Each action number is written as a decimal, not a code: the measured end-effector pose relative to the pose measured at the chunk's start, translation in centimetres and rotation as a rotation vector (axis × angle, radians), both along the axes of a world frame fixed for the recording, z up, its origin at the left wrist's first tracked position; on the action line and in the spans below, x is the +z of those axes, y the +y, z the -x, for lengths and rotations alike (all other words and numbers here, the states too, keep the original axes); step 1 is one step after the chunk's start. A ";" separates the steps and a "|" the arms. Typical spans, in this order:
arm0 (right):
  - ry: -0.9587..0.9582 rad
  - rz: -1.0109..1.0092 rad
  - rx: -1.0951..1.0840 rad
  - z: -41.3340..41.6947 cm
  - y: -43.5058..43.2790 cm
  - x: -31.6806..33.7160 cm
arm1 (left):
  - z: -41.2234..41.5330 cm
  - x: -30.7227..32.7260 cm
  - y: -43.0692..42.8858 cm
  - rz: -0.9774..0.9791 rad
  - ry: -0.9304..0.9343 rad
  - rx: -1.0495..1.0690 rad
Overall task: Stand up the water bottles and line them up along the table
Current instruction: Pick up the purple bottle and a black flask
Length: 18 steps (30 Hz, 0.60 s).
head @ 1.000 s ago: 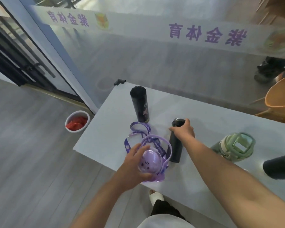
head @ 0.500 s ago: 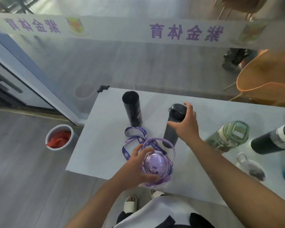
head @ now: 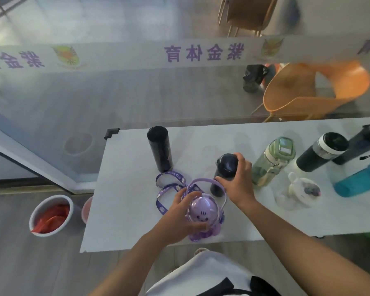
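My left hand [head: 181, 214] grips a purple bottle [head: 203, 218] with a domed lid, standing upright near the front edge of the white table [head: 128, 210]; its purple strap [head: 169, 189] trails to the left. My right hand [head: 238, 182] holds the top of a dark flask [head: 223, 169], which stands upright just behind the purple one. A black flask [head: 160, 148] stands upright at the back left. To the right lie a green bottle [head: 272, 161], a dark tumbler [head: 320, 151] with a white band, a dark blue bottle [head: 359, 146], a teal bottle [head: 359, 182] and a small clear white-lidded bottle [head: 297, 193].
A glass wall with a printed band [head: 201, 54] runs right behind the table. An orange chair [head: 316, 88] stands beyond the glass. On the floor at the left sits a white bucket [head: 51, 214] with red contents. The table's left end is at its black corner guard [head: 111, 133].
My right hand has tipped the dark flask up from leaning to upright behind the purple bottle. My left hand stayed on the purple bottle. The view swung right, showing more bottles.
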State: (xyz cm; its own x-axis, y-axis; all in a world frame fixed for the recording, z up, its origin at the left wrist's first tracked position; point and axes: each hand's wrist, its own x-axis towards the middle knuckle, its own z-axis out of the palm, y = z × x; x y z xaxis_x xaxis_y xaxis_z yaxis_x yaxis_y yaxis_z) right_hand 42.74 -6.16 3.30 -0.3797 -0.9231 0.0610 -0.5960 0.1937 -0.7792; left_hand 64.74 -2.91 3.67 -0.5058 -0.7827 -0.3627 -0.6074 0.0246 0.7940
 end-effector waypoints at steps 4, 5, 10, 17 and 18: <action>-0.060 -0.008 -0.017 -0.1 0.1 0.3 | -0.4 0.5 0.0 -0.008 0.025 -0.034; -0.069 -0.022 -0.014 -0.1 0.1 0.3 | -0.5 0.6 -0.1 -0.006 0.025 -0.045; -0.029 -0.065 0.027 -0.3 0.4 0.5 | -0.7 0.2 -0.5 0.010 -0.010 -0.080; 0.034 -0.071 0.032 -0.6 1.1 1.1 | -1.2 -0.1 -0.7 0.024 0.007 -0.109; 0.048 -0.073 0.038 -0.7 1.2 1.4 | -1.4 0.0 -0.7 0.038 0.013 -0.102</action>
State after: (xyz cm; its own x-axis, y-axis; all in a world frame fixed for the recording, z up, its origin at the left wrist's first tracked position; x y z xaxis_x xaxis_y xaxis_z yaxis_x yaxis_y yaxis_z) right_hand 43.40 -4.96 4.66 -0.3430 -0.9393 0.0099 -0.6402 0.2261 -0.7342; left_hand 66.12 -3.63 3.72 -0.5883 -0.7398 -0.3264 -0.5898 0.1165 0.7991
